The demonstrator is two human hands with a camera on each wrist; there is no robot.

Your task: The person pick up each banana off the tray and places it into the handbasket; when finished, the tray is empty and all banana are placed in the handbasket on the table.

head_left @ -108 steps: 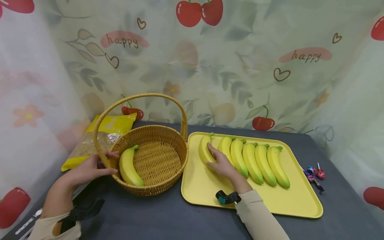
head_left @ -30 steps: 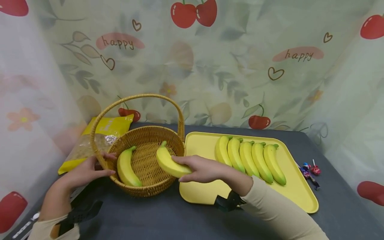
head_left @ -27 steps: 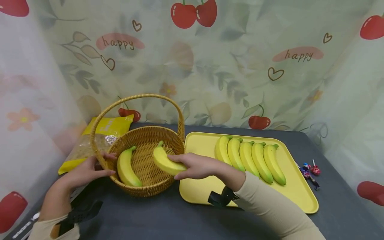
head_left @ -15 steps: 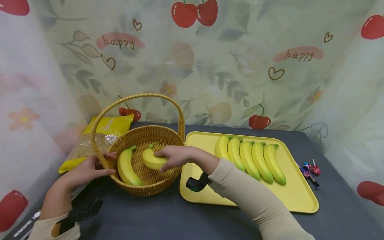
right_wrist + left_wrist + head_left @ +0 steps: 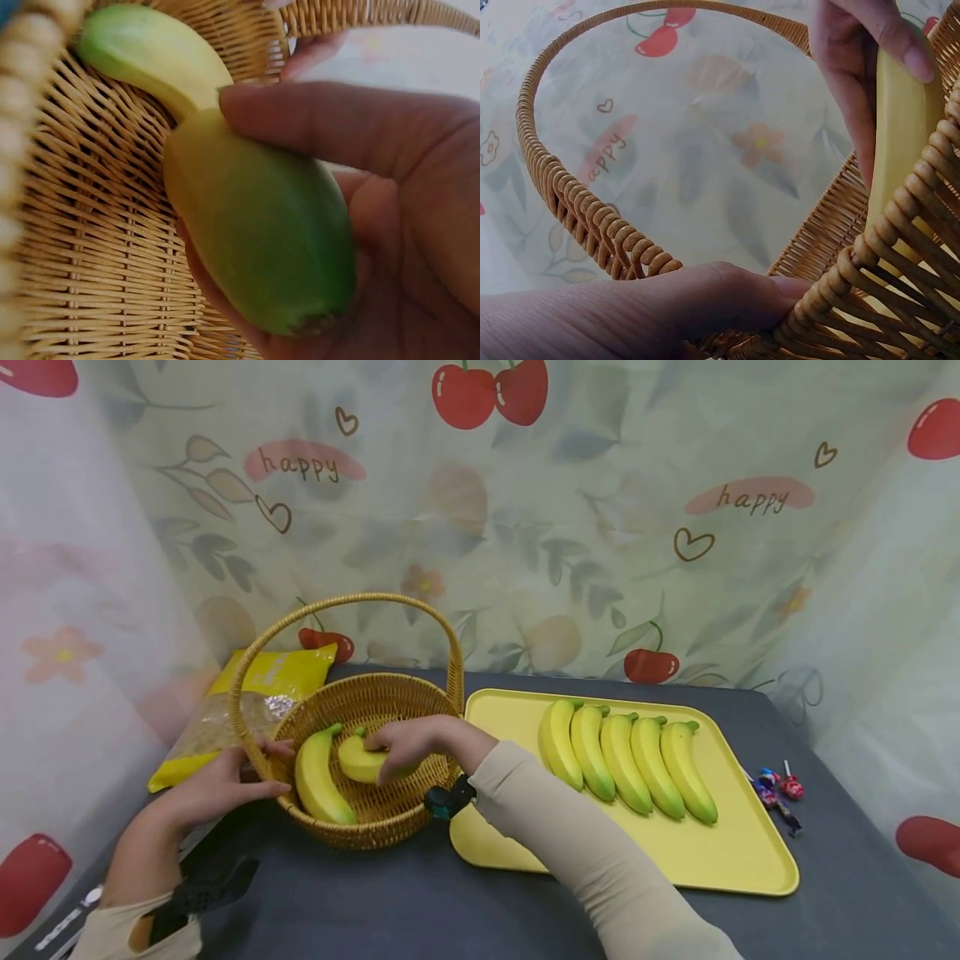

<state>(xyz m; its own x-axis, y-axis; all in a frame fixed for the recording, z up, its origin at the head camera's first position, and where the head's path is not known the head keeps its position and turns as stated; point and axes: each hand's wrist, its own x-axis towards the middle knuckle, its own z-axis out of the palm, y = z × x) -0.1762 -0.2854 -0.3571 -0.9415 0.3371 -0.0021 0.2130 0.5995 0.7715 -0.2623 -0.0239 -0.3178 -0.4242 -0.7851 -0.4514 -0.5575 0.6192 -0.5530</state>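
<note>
My right hand (image 5: 408, 743) grips a banana (image 5: 360, 762) inside the wicker basket (image 5: 375, 837), thumb on one side and fingers curled round the other. In the right wrist view the green end of this held banana (image 5: 262, 225) faces the camera. Just left of it, another banana (image 5: 318, 777) lies along the basket's left wall. My left hand (image 5: 225, 781) holds the basket's left rim by the foot of the tall handle, its thumb (image 5: 727, 296) over the edge. Several more bananas (image 5: 618, 760) lie side by side on the yellow tray (image 5: 517, 847).
Behind the basket's left side leans a yellow plastic bag (image 5: 288, 670) with a clear window. Right of the tray lie wrapped candies (image 5: 772, 789) and a red lollipop (image 5: 792, 787). A printed curtain (image 5: 510, 527) hangs at the back of the dark table (image 5: 375, 902).
My right hand has lifted one banana from the tray's left side and carried it left, down into the basket beside the other. The left hand keeps its place on the rim.
</note>
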